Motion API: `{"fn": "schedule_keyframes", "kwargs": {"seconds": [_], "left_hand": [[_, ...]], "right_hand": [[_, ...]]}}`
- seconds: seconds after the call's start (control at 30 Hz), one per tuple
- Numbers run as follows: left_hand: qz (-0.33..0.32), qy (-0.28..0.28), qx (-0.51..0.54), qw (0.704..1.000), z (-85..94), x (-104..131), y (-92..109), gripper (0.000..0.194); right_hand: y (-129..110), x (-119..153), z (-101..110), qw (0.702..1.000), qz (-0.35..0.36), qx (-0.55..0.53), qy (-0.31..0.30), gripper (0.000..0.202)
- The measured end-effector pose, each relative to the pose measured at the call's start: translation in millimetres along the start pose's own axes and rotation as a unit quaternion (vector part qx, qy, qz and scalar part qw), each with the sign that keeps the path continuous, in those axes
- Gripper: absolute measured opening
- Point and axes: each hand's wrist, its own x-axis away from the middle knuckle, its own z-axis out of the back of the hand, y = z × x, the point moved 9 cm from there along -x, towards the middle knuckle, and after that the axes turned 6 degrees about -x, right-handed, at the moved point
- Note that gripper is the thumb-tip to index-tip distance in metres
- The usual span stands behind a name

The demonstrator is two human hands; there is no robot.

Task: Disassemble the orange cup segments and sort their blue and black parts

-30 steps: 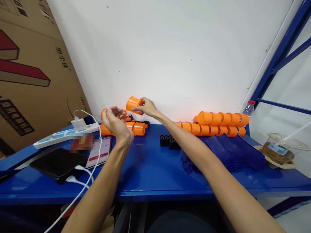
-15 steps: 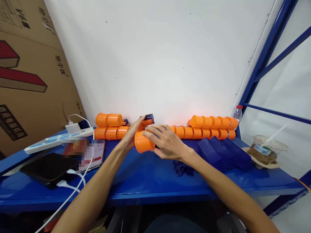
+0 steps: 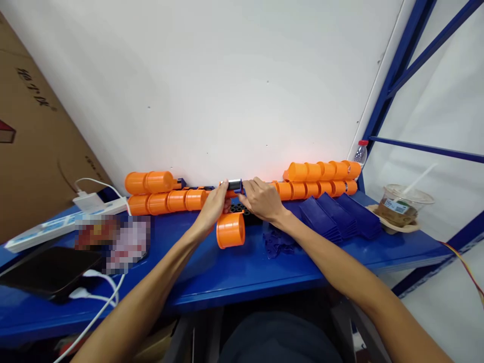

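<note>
In the head view, my left hand (image 3: pixel 215 205) is closed around an orange plastic part with a round, cup-like end (image 3: pixel 230 231), which hangs below my fingers toward me. At its far end sits a black and dark blue piece (image 3: pixel 235 185). The bent fingers of my right hand (image 3: pixel 263 199) pinch the blue edge of that piece from the right. My fingers hide the exact grip. Under my hands is a black block with round holes (image 3: pixel 239 208), partly covered.
Orange cup-ended parts (image 3: pixel 166 201) lie in stacked rows along the wall, with another group (image 3: pixel 321 171) at right. Stacked blue plates (image 3: pixel 321 218), small blue pieces (image 3: pixel 278 243), a drink cup (image 3: pixel 401 205), a bottle (image 3: pixel 361 152), a black phone (image 3: pixel 53 272) and a power strip (image 3: pixel 64 227) share the blue shelf.
The orange part has turned, and its cup end now hangs free of my right hand. My right hand has moved up to the black and blue end. The camera view has shifted.
</note>
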Motion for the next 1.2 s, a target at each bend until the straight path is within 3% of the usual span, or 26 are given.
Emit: {"fn": "schedule_keyframes", "kwargs": {"seconds": [0.13, 0.2, 0.3, 0.4, 0.5, 0.57, 0.63, 0.83, 0.97, 1.03, 1.07, 1.13, 1.2], "left_hand": [[0.02, -0.049, -0.021, 0.998, -0.7, -4.4, -0.8, 0.054], [0.065, -0.096, 0.009, 0.993, -0.9, -5.8, -4.5, 0.053], [0.133, -0.154, 0.09, 0.975, 1.1, -5.3, -7.6, 0.05], [0.126, -0.139, 0.164, 0.969, 8.4, -7.7, -0.8, 0.045], [0.13, -0.117, 0.181, 0.968, 7.5, -5.8, -0.2, 0.044], [0.138, -0.106, 0.177, 0.969, 4.8, -3.0, -0.5, 0.045], [0.14, -0.099, 0.175, 0.969, 2.7, -0.3, 0.4, 0.045], [0.153, -0.114, 0.155, 0.969, -0.7, 2.1, -4.0, 0.046], [0.158, -0.125, 0.157, 0.967, -3.4, 1.6, -7.6, 0.048], [0.166, -0.123, 0.161, 0.965, -4.3, 1.6, -9.8, 0.05], [0.172, -0.123, 0.163, 0.964, -4.9, 1.7, -11.4, 0.051], [0.178, -0.126, 0.167, 0.962, -6.5, 1.4, -13.3, 0.053], [0.17, -0.13, 0.17, 0.962, -8.5, 0.5, -13.0, 0.052]], "right_hand": [[2.5, -1.6, -1.9, 0.999, 0.028, -0.022, -0.026, 0.031], [13.7, -0.7, 5.3, 0.997, 0.028, -0.075, -0.008, 0.03], [49.5, 5.5, 30.8, 0.978, -0.025, -0.197, 0.062, 0.031], [89.7, 16.6, 50.6, 0.957, -0.105, -0.262, 0.068, 0.03], [109.9, 29.0, 40.9, 0.943, -0.155, -0.283, -0.082, 0.019], [114.8, 42.8, 22.2, 0.909, -0.189, -0.304, -0.214, 0.01], [117.9, 55.7, 5.8, 0.873, -0.22, -0.313, -0.301, 0.004], [114.0, 67.7, -29.1, 0.814, -0.249, -0.347, -0.394, 0.013], [113.9, 79.8, -40.6, 0.779, -0.277, -0.346, -0.443, 0.02], [117.2, 77.4, -37.0, 0.794, -0.281, -0.336, -0.422, 0.025], [119.1, 70.3, -31.3, 0.82, -0.273, -0.325, -0.383, 0.024], [117.9, 47.6, -9.4, 0.892, -0.24, -0.301, -0.238, 0.012], [103.6, 28.9, 20.1, 0.933, -0.194, -0.299, -0.052, 0.006]]}}
